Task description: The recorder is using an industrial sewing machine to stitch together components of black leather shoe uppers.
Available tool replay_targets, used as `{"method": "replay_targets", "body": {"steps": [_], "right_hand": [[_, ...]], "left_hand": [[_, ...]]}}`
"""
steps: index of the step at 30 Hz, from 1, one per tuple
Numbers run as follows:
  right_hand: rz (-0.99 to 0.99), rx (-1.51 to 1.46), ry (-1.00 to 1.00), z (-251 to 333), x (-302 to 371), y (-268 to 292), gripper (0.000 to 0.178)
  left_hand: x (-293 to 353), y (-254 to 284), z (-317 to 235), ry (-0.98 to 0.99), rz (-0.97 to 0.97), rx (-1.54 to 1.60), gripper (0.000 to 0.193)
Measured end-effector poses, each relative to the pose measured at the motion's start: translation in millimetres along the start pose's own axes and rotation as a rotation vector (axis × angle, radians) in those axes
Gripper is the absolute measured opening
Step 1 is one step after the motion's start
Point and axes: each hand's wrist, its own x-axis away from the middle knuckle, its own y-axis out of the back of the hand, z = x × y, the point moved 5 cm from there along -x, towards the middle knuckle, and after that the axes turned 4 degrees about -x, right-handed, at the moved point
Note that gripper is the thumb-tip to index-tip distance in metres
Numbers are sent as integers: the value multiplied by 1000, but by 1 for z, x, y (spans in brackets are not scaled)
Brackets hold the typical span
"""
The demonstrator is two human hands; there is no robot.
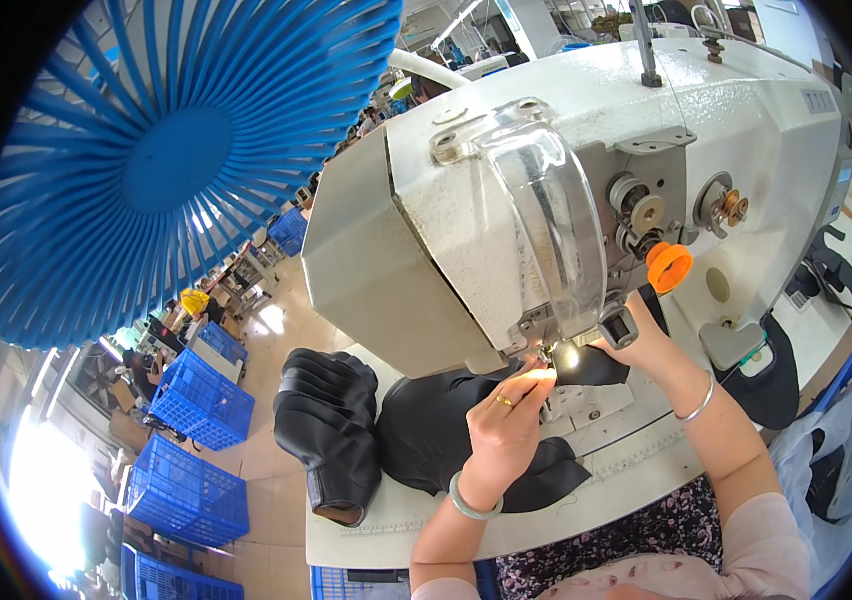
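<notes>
A white sewing machine (766,110) fills the middle and right of the view, its lit needle area low at the centre. Just beside the needle, my left hand (506,425) is closed in a pinch; what the fingertips hold is lost in the glare. Black fabric (431,425) lies under and left of this hand. My right hand (638,338) reaches behind the needle area, next to a small black piece (591,367) under the lamp. Its fingers are mostly hidden by the machine head. A stack of sewn black pieces (326,420) rests at the table's left end.
A large blue fan grille (176,160) hangs at upper left, close to the machine head. Blue crates (186,490) stand on the floor to the left. Right of my arm are another black piece (761,385) and a translucent plastic bag (846,470).
</notes>
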Motion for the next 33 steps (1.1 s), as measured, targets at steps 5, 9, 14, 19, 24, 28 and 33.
{"method": "replay_targets", "body": {"steps": [5, 9, 14, 19, 24, 28, 33], "right_hand": [[-14, 7, 23, -17, -6, -6, 20], [-39, -15, 19, -30, -9, -9, 16], [-65, 1, -27, -42, -6, -10, 12], [-17, -19, -3, -58, -15, -15, 8], [-10, -97, 0, -68, -20, -19, 11], [-124, -167, 96, -62, -24, -17, 15], [-148, -164, 103, -61, -33, -16, 13]], "left_hand": [[-1, -1, -3, -10, -38, -82, 28], [-1, -2, -2, 4, -47, -94, 25], [-1, -2, -3, -4, -82, -84, 24], [1, -5, -1, -22, -83, -109, 24], [0, -8, 2, -105, -129, -161, 26], [-1, -9, 5, -119, -162, -145, 23], [-2, -11, 13, -85, -159, -89, 18]]}}
